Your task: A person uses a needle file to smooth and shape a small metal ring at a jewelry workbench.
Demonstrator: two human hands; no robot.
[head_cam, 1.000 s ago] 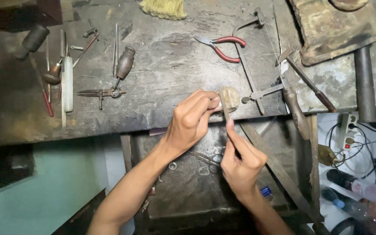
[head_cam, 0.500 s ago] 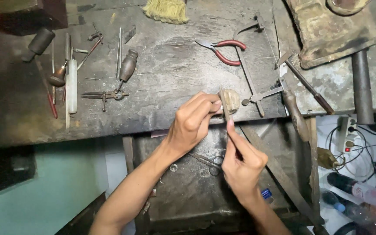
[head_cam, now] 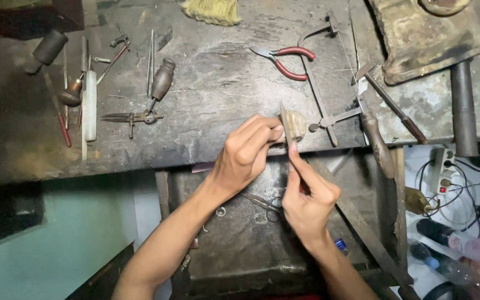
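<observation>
My left hand (head_cam: 248, 150) pinches its thumb and fingers against a worn wooden peg (head_cam: 296, 124) at the front edge of the dark workbench (head_cam: 212, 94). The small piece in the pinch is mostly hidden by the fingertips. My right hand (head_cam: 308, 195) comes up from below and grips a thin flat file (head_cam: 285, 123). The file's blade stands upright beside the peg and touches the spot where my left fingertips meet.
On the bench lie red-handled pliers (head_cam: 288, 59), a saw frame (head_cam: 324, 83), a hammer (head_cam: 389, 106), wood-handled tools (head_cam: 162, 79), a white stick (head_cam: 90, 105) and a brush (head_cam: 212, 10). Below is a metal tray (head_cam: 234, 250); at right, a power strip (head_cam: 443, 170) and bottles (head_cam: 454, 244).
Both hands stay at the peg with the same grips. Only the view has shifted slightly.
</observation>
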